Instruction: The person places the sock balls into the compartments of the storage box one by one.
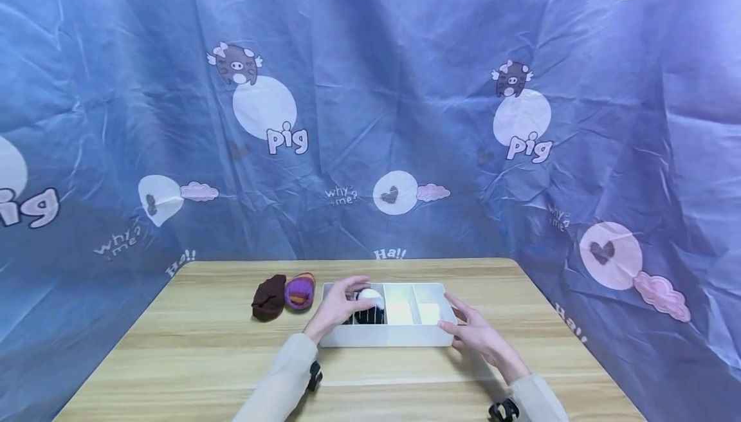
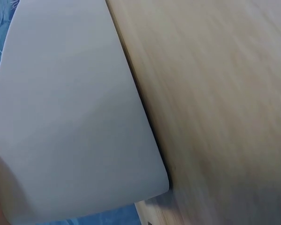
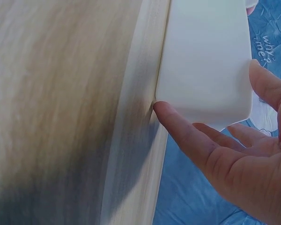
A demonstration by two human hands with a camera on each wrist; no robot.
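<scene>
A white divided box (image 1: 388, 336) lies lengthwise on the table. My left hand (image 1: 338, 306) reaches over its left end, fingers near the far rim and thumb across a black-and-white rolled sock (image 1: 369, 312) in the second compartment from the left. Something dark shows under that hand in the leftmost compartment. In the left wrist view, the box's front wall (image 2: 75, 112) hides most of the hand. My right hand (image 1: 477, 332) holds the box's right end. In the right wrist view, its index fingertip touches the lower corner and its thumb (image 3: 267, 84) lies at the rim.
A dark brown rolled sock (image 1: 269, 298) and a purple-and-orange striped one (image 1: 300, 291) sit left of the box. White material (image 1: 429, 312) shows in the rightmost compartment. The wooden table (image 1: 191, 338) ends at a blue patterned curtain (image 1: 359, 107).
</scene>
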